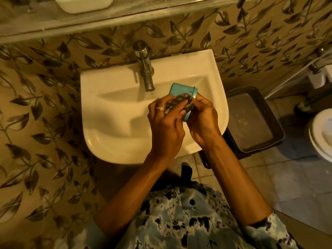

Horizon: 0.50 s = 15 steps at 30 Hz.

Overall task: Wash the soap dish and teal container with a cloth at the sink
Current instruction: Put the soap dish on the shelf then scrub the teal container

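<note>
Teal container [181,91] sits in both hands over the right half of the sink [111,112], just below and right of the tap [145,72], whose spout ends close beside its upper left corner. Its far end, with a rounded corner and a thin rim band, sticks out beyond the fingers; a small piece of its near edge shows between the two palms.

Right hand [202,121] cups the container from the right and underneath, fingers curled shut around its side. Left hand [166,123] presses a dark patterned cloth [179,104] against the container's top face, fingers closed on the bunched cloth (a ring shows on one finger). The cloth looks slightly blurred. The two hands touch each other around the container.

No water can be made out at the spout. The basin is white and bare where it shows. The soap dish cannot be picked out with certainty.

Behind the sink the wall carries leaf-patterned tiles, and a ledge [107,17] above holds a white object [84,3] cut off by the frame. To the right of the sink, on the floor, stands a dark bin [255,121], and part of a white toilet [321,133] shows at the far right edge. The person's blue-and-black patterned shirt [194,220] fills the bottom.
</note>
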Available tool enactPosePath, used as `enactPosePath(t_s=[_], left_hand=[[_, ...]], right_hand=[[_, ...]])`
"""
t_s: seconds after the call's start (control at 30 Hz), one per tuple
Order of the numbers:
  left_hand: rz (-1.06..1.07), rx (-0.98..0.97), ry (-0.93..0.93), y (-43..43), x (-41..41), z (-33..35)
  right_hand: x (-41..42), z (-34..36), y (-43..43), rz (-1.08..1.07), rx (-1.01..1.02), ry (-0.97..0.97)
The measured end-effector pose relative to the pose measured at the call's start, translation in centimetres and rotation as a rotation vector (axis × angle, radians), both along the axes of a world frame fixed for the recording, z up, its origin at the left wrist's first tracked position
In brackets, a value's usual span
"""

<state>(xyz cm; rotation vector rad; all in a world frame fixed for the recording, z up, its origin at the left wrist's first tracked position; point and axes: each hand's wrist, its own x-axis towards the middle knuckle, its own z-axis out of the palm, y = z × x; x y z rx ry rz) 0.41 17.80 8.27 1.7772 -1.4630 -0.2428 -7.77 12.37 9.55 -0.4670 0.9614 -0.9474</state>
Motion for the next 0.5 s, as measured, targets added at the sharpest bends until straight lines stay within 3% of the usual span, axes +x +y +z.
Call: enactPosePath(t_s=[0.13, 0.23, 0.33, 0.5], left_hand=[[-0.043, 0.171, -0.15, -6.5, 1.4, 2.8], [-0.119, 0.261, -0.158, -7.9, 1.6, 3.0], [-0.107, 0.172, -0.196, -3.5, -0.8, 1.7], [-0.048, -0.06, -0.15, -0.4, -0.7, -1.0]], right_hand=[[0.6, 0.1, 0.3, 0.031, -0.045, 0.085], [0.6, 0.0, 0.5, -0.037, -0.005, 0.008], [-0.4, -0.1, 0.0, -0.167, 0.077, -0.183], [-0.7, 0.4, 0.4, -0.162, 0.215, -0.345]])
